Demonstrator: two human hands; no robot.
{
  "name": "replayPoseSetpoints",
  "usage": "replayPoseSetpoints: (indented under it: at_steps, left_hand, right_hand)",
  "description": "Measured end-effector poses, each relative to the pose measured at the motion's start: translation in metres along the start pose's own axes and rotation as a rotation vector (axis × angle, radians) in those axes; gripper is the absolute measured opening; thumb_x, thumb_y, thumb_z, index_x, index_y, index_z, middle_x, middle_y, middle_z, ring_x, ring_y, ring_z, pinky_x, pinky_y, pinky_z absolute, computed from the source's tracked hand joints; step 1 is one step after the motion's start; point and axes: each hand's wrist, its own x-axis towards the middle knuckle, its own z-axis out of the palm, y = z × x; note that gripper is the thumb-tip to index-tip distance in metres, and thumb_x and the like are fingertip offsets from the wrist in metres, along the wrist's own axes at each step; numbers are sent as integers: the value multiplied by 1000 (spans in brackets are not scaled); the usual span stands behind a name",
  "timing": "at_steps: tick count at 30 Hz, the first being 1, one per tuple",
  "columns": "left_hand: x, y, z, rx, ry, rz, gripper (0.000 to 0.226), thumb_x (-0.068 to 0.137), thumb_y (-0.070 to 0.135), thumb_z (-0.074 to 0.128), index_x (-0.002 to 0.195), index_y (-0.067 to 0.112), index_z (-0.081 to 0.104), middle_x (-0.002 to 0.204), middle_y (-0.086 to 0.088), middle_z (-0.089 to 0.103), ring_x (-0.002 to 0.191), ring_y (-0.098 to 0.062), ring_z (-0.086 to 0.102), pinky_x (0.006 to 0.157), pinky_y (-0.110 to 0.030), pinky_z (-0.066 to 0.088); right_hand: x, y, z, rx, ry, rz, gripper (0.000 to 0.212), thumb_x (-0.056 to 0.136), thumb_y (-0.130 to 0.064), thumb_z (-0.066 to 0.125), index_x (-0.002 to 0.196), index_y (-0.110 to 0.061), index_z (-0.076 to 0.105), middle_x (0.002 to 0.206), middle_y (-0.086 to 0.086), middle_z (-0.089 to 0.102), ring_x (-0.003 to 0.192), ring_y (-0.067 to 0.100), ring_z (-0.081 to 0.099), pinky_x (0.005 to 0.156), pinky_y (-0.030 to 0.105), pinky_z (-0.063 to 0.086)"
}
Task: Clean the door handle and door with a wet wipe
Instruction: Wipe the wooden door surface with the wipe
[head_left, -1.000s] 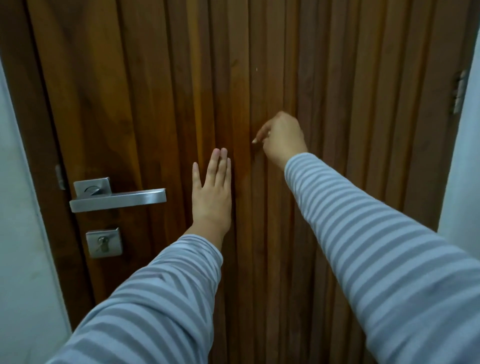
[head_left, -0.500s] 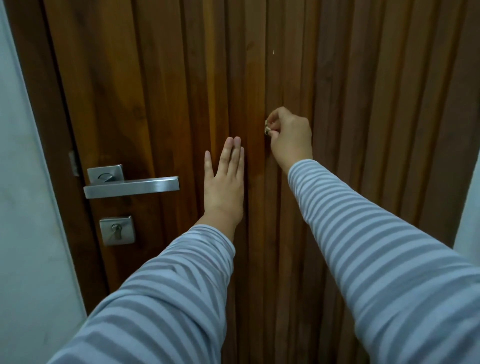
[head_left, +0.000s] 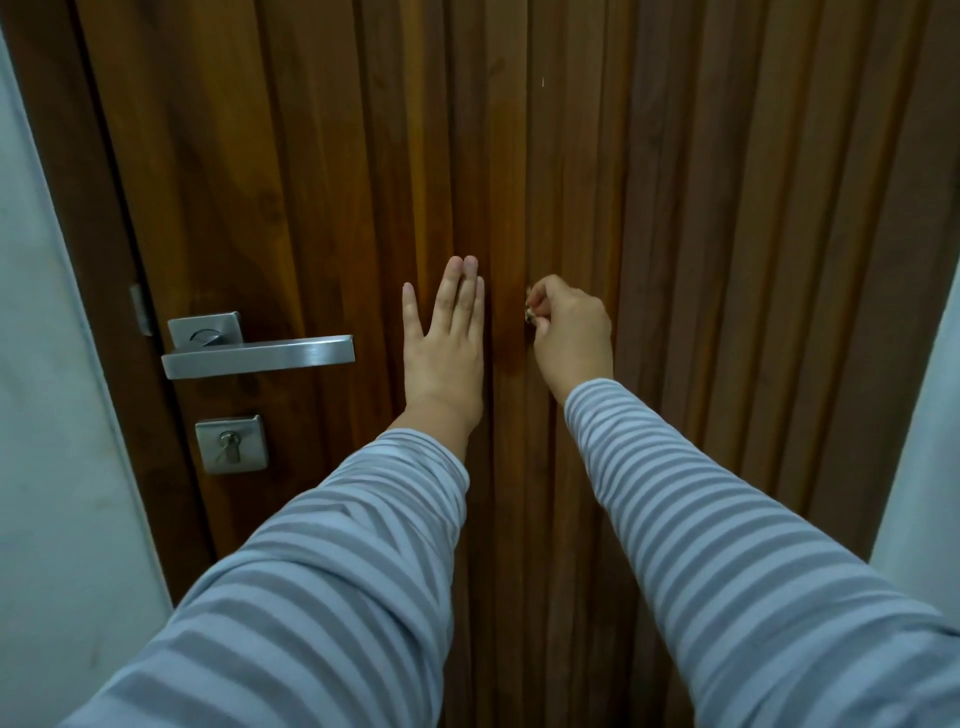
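A dark brown wooden door (head_left: 727, 234) with vertical slats fills the view. Its brushed steel lever handle (head_left: 260, 354) sits at the left, with a square keyhole plate (head_left: 231, 444) below it. My left hand (head_left: 444, 345) lies flat on the door with fingers straight, right of the handle. My right hand (head_left: 571, 332) is curled into a fist against a slat groove, pinching a small bunched wet wipe (head_left: 530, 314), of which only a pale scrap shows between thumb and fingers.
A pale wall (head_left: 47, 415) borders the door frame on the left, and another pale wall edge (head_left: 930, 415) stands at the right. Both my striped sleeves reach in from below.
My right hand has slid down the slat groove with the wipe, toward the level of my left hand. The left hand stays pressed flat on the door. The view has shifted slightly.
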Motion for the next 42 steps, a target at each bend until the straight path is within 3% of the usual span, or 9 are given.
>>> replayPoseSetpoints:
  at_steps: [6, 18, 27, 34, 37, 42]
  left_hand:
    - [0, 1, 0, -11, 4, -6, 126, 82, 51, 71, 151, 5, -24, 154, -17, -37, 142, -34, -34, 118, -59, -3]
    - [1, 2, 2, 8, 7, -17, 125, 82, 50, 72, 151, 6, -22, 155, -16, -35, 142, -34, -33, 118, -59, -4]
    - [1, 3, 4, 18, 38, -32, 127, 79, 49, 75, 152, 7, -19, 158, -15, -31, 145, -32, -29, 118, -59, -1]
    - [2, 4, 5, 24, 48, -34, 127, 78, 51, 75, 153, 7, -19, 158, -14, -30, 145, -32, -27, 118, -59, -1]
    - [1, 4, 6, 26, 55, -38, 127, 78, 50, 76, 153, 8, -18, 159, -14, -29, 146, -32, -26, 118, -59, 0]
    - [1, 5, 3, 36, 40, -48, 124, 81, 48, 73, 152, 7, -20, 158, -14, -31, 145, -32, -27, 118, -60, 2]
  right_hand:
    - [-19, 5, 2, -107, 37, -14, 17, 87, -8, 60, 98, -20, 62, 95, 3, 61, 94, 20, 54, 75, 21, 35]
    - [-61, 28, 17, -84, -87, 56, 18, 81, -5, 63, 95, -18, 63, 90, 4, 62, 90, 22, 55, 77, 22, 33]
    - [-99, 45, 31, -42, -139, 107, 18, 79, 0, 62, 86, -16, 62, 82, 3, 61, 81, 21, 56, 76, 30, 44]
    - [-129, 48, 38, -158, -21, 53, 20, 73, 4, 69, 76, -14, 63, 64, -1, 60, 63, 18, 54, 70, 29, 40]
    - [-135, 53, 41, -178, -82, 78, 18, 75, 2, 68, 78, -15, 63, 66, 0, 61, 64, 19, 55, 70, 29, 39]
    - [-140, 63, 38, -155, -347, 213, 19, 80, -8, 60, 83, -26, 58, 77, -4, 65, 80, 19, 58, 77, 27, 38]
